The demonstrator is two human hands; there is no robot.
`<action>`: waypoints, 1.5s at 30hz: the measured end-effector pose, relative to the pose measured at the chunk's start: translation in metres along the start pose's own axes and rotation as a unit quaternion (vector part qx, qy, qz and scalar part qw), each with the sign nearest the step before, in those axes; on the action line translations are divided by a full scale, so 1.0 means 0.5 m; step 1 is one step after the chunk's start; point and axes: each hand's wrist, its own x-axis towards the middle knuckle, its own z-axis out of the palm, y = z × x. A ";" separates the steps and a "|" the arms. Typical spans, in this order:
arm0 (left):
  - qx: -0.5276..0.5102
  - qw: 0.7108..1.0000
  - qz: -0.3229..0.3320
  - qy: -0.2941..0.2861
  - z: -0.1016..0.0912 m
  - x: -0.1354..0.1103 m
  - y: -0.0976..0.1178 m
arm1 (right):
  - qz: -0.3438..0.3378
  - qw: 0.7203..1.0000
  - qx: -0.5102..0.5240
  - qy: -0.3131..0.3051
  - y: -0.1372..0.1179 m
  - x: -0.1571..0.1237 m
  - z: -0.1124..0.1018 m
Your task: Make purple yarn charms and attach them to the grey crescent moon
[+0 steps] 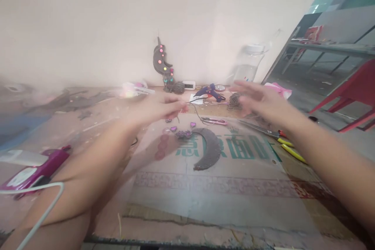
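Note:
My left hand (162,111) is over the back of the work board, its fingers pinched on a thin dark cord (199,100) that stretches to the right. To the right, my right hand (254,97) is blurred, fingers apart, beside a ball of grey-brown yarn (234,102); nothing shows in it. Below and between the hands lies a dark grey crescent moon shape (213,150), flat on a printed sheet (234,207). Near its upper tip are small purple heart pieces (192,124) and a purple-grey cluster (184,134). A pink box cutter (215,121) lies just behind the crescent.
A decorated dark crescent (159,60) stands against the white wall, by a small digital timer (189,85) and a clear jar (249,66). Yellow-handled tools (293,152) lie under my right forearm. At left are a magenta device (43,168) and a white cable (55,203).

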 end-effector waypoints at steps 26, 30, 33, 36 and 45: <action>0.085 0.989 -0.006 -0.124 0.004 -0.008 0.003 | -0.184 0.979 -0.049 -0.078 -0.064 -0.050 0.070; 0.075 0.991 0.004 -0.109 0.007 -0.008 0.006 | -0.194 0.975 -0.061 -0.093 -0.083 -0.061 0.070; 0.070 0.992 0.007 -0.104 0.021 -0.009 0.010 | -0.193 0.977 -0.054 -0.073 -0.081 -0.061 0.074; 0.060 0.991 0.002 -0.121 0.049 -0.011 0.013 | -0.178 0.982 -0.037 -0.047 -0.078 -0.066 0.086; 0.009 0.989 0.081 -0.124 0.117 -0.020 0.022 | -0.041 0.961 0.169 -0.213 -0.080 -0.078 0.128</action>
